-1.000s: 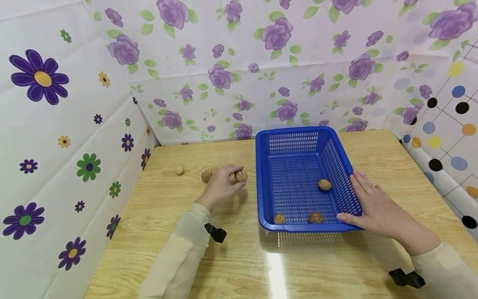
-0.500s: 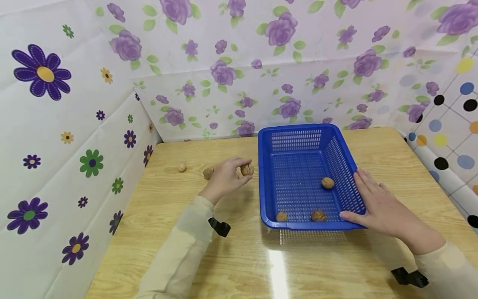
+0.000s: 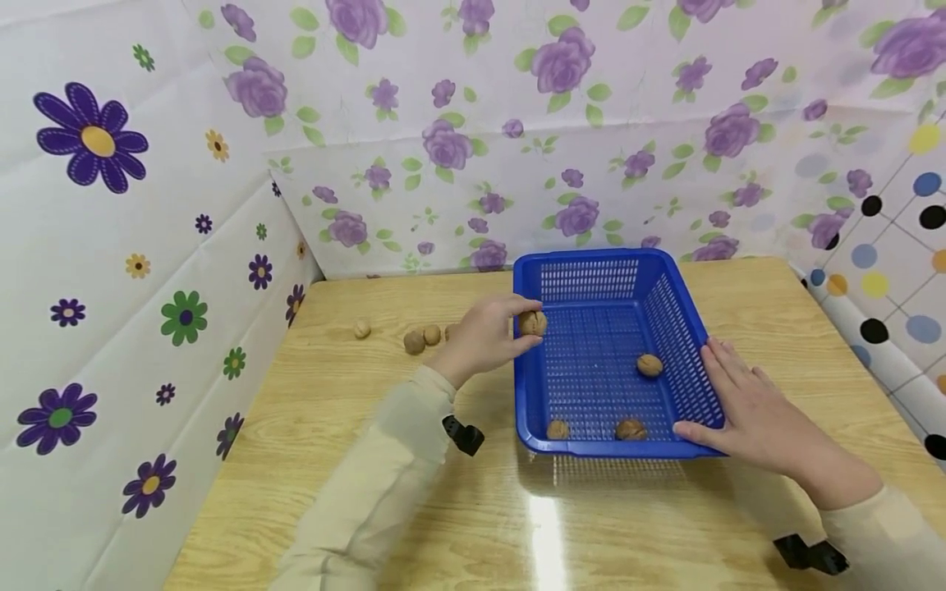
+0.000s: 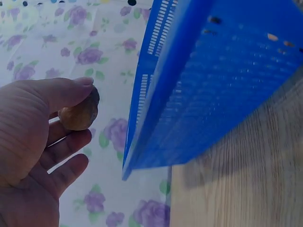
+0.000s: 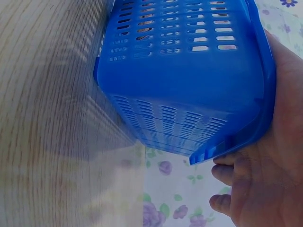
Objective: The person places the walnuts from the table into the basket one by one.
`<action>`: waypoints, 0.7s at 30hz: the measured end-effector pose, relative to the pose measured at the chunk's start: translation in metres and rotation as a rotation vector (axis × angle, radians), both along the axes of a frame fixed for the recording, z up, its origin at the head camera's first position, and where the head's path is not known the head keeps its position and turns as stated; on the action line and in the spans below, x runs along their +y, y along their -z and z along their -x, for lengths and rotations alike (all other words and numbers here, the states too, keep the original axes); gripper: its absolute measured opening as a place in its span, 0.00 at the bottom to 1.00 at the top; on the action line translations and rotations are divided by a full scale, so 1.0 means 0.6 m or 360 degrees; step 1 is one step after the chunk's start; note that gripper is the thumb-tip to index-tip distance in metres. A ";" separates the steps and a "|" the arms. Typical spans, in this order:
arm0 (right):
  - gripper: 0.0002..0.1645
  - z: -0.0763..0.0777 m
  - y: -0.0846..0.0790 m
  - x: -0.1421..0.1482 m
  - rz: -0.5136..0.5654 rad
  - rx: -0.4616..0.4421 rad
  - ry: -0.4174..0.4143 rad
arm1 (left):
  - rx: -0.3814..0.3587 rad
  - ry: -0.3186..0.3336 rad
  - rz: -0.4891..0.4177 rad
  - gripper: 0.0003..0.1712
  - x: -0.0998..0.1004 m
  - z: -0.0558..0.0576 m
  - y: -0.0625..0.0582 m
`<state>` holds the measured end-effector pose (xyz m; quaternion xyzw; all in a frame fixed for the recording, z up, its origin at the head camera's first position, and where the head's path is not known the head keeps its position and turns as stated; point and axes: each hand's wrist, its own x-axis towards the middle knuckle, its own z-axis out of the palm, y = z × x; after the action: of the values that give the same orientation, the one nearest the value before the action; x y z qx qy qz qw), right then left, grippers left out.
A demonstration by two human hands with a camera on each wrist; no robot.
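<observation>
A walnut (image 3: 533, 322) is pinched between the thumb and fingers of my left hand (image 3: 484, 336), over the left rim of a blue plastic basket (image 3: 521, 394). The left wrist view has the same walnut (image 4: 79, 113) at the fingertips, beside the basket's wall (image 4: 156, 104). Inside the basket lie three more walnuts: one near the right wall (image 3: 649, 365), one at the front (image 3: 631, 428) and one in the front left corner (image 3: 557, 429). My right hand (image 3: 764, 419) rests on the basket's right front corner, fingers extended along the right rim, thumb on the front rim.
Left of the basket, several walnuts lie on the wooden table (image 3: 318, 410), among them a dark one (image 3: 414, 342) and a pale one (image 3: 362, 328) farther left. My left hand partly hides one. Flower-patterned sheets (image 3: 414, 123) stand behind and to the left.
My left hand has carried the walnut rightward from beside the other walnuts to the basket's left rim, uncovering walnuts behind it. The right hand stays on the basket.
</observation>
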<state>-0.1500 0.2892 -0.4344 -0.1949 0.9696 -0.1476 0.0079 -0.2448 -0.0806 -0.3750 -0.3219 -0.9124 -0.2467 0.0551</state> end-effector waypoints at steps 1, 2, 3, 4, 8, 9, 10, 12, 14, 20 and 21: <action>0.70 0.000 0.000 0.000 -0.0006 -0.0001 0.0001 | 0.0007 0.0027 0.0023 0.27 0.007 0.002 -0.001; 0.70 0.000 0.000 0.000 -0.0007 0.0002 -0.0003 | 0.0010 0.0051 0.0048 0.27 0.014 0.003 -0.002; 0.70 0.000 0.000 0.000 -0.0009 -0.0002 -0.0002 | -0.0003 0.0068 0.0080 0.27 0.021 0.004 -0.003; 0.69 0.000 0.000 0.000 -0.0008 -0.0009 0.0004 | -0.0017 0.0082 0.0107 0.27 0.026 0.005 -0.004; 0.69 0.000 0.001 0.000 -0.0003 -0.0020 0.0013 | -0.0054 0.0140 0.0169 0.27 0.043 0.011 -0.011; 0.69 0.000 0.001 0.000 -0.0003 -0.0022 0.0017 | -0.0060 0.0158 0.0171 0.27 0.047 0.013 -0.014; 0.69 0.000 0.001 0.000 -0.0003 -0.0014 0.0017 | -0.0062 0.0172 0.0171 0.27 0.050 0.016 -0.017; 0.69 0.001 0.001 0.000 -0.0006 -0.0007 0.0015 | -0.0063 0.0201 0.0165 0.27 0.058 0.022 -0.024; 0.69 0.001 0.000 0.000 -0.0006 0.0001 0.0019 | -0.0070 0.0216 0.0168 0.27 0.066 0.028 -0.033; 0.69 -0.001 0.002 0.000 0.0012 0.0017 0.0008 | -0.0162 0.0223 0.0177 0.28 0.098 0.043 -0.052; 0.69 -0.001 0.002 0.000 0.0012 0.0016 0.0008 | -0.0176 0.0227 0.0180 0.29 0.104 0.045 -0.053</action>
<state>-0.1496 0.2895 -0.4357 -0.1932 0.9696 -0.1502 0.0021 -0.2719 -0.0184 -0.3433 -0.3746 -0.9013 -0.2154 -0.0312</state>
